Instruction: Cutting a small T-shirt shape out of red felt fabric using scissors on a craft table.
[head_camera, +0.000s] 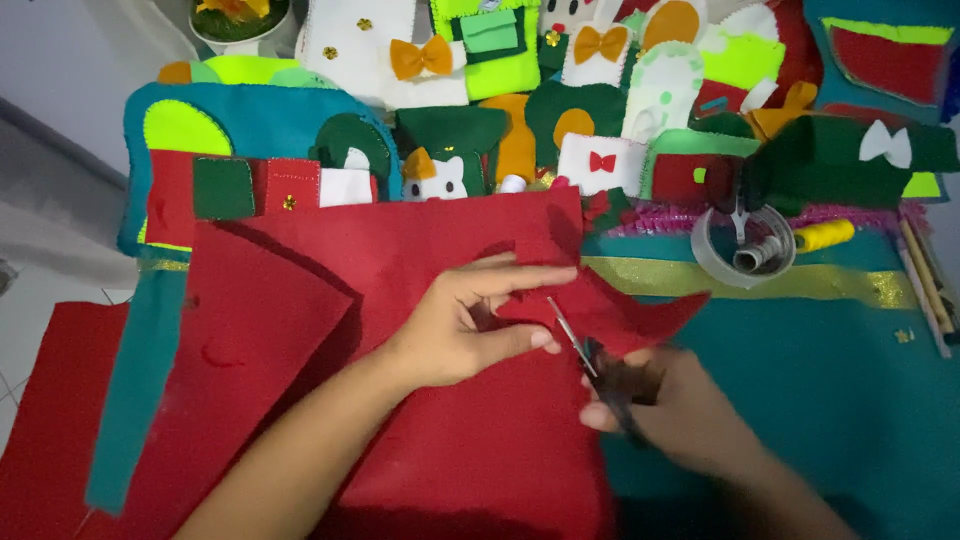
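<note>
Head view is showing a teal felt strip (135, 390) lying at the left across a big red felt sheet (300, 330). Further right, the left hand (470, 330) is pinching a small red felt piece (610, 310), holding it taut for the blades. The right hand (680, 410) is closing around scissors (590, 365), cutting upward into it, over teal cloth (830, 380).
</note>
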